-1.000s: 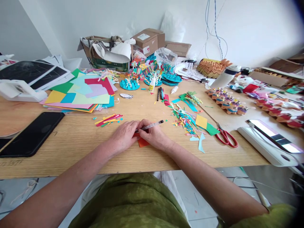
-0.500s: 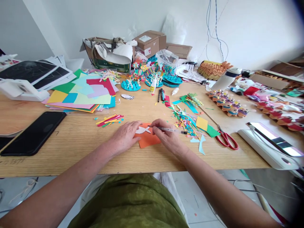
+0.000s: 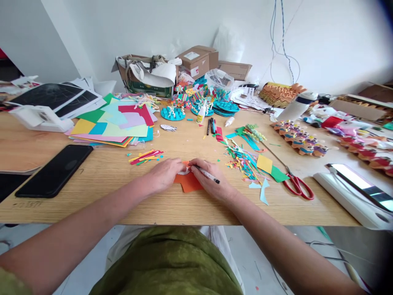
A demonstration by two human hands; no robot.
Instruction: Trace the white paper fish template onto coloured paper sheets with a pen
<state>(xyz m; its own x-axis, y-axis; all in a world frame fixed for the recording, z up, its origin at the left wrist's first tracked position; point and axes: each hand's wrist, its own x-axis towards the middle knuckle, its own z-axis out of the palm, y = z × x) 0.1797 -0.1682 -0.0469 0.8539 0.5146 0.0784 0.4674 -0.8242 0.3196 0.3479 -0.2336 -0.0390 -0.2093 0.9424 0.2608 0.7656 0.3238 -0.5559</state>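
Observation:
My right hand (image 3: 210, 178) is closed round a thin pen (image 3: 208, 175), whose tip rests by a small white paper cut-out (image 3: 183, 172) on an orange sheet of paper (image 3: 188, 183). My left hand (image 3: 164, 174) lies on the left part of the orange sheet, fingers curled down on the white cut-out and holding it in place. Both hands meet at the near middle of the wooden table (image 3: 104, 180). The cut-out is mostly hidden under my fingers.
A black phone (image 3: 55, 170) lies at the left. Stacked coloured paper (image 3: 113, 125) sits behind it, with paper strips (image 3: 145, 156) nearby. Paper scraps (image 3: 245, 157) and red scissors (image 3: 296, 184) lie to the right. A white device (image 3: 353, 192) sits at the right edge. Boxes and craft pieces crowd the back.
My right hand has swung the pen round, from pointing out to the right to lying back over the hand. The white cut-out, plain half a second ago, is now mostly covered by my fingers.

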